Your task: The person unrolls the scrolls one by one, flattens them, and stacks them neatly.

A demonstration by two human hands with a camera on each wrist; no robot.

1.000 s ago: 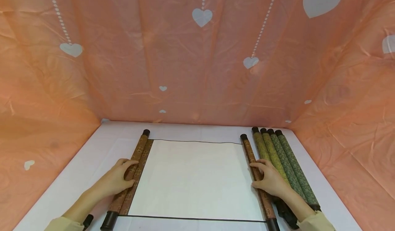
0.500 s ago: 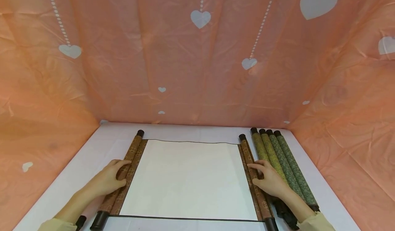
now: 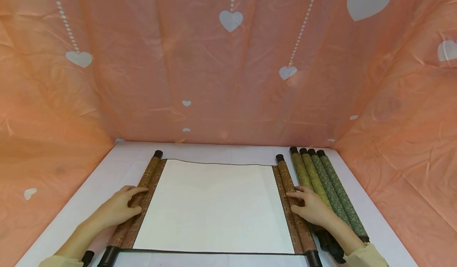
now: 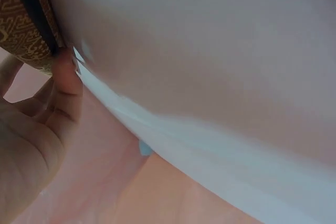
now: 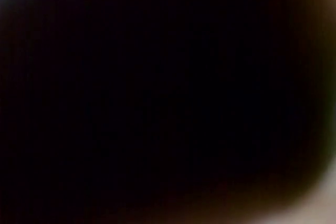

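A scroll lies unrolled on the white table, its blank white sheet [image 3: 217, 207] edged by thin dark lines. Brown patterned bands border the sheet at both sides. My left hand [image 3: 118, 206] grips the scroll's left roller [image 3: 149, 171], thumb and fingers on either side of it. In the left wrist view, the thumb and fingers hold the brown-gold patterned roll [image 4: 26, 30]. On the other side, my right hand [image 3: 312, 206] holds the right roller [image 3: 284, 171] near its middle. Both rollers have black end knobs. The right wrist view is almost wholly dark.
Several rolled scrolls lie side by side just right of my right hand, yellow-green ones [image 3: 302, 171] and dark green ones [image 3: 339, 187]. An orange curtain with white hearts [image 3: 228, 80] encloses the back and sides of the white table [image 3: 217, 150].
The left roller has moved left with my left hand. The sheet has shifted left, and a brown band has come out beside the right roller, which has stayed nearly in place.
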